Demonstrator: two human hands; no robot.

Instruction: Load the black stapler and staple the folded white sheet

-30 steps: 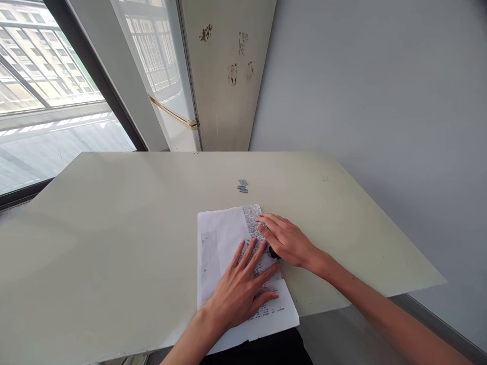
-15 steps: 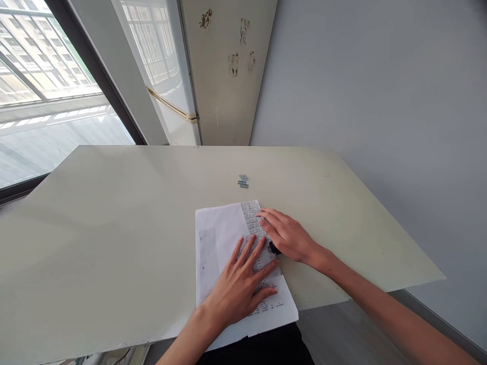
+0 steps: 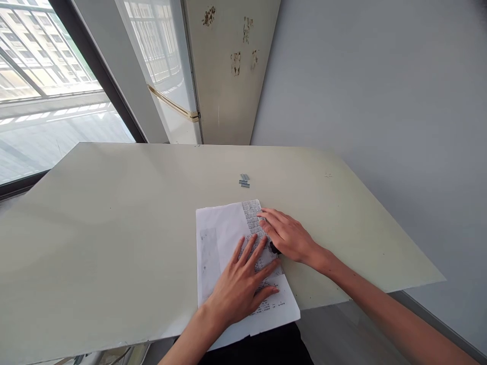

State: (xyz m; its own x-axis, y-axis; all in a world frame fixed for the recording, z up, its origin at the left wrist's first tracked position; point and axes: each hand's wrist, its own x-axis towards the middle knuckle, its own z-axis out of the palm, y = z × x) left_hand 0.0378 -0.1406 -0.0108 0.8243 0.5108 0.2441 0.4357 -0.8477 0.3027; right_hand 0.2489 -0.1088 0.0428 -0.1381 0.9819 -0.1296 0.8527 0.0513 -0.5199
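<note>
My left hand [image 3: 239, 286] lies flat with its fingers spread on a stack of papers [image 3: 218, 223], pressing it to the table. The sheets are white; printed text shows on the right part and along the lower right. My right hand [image 3: 291, 235] is at the papers' right edge, its fingers together and bent over a black stapler [image 3: 273, 248]. Only the stapler's dark end shows below the palm; the rest is hidden by the hand. Beyond the papers lie several short grey strips of staples [image 3: 244, 181].
The pale table [image 3: 125, 243] reaches out on both sides, and the papers overhang its front edge above dark-clothed legs [image 3: 262, 350]. Behind the table stands a refrigerator [image 3: 228, 101] with brown patches. A window [image 3: 49, 66] is at left, a grey wall [image 3: 361, 76] at right.
The view has shifted very slightly. Both hands, the papers and the grey strips keep their places relative to each other.
</note>
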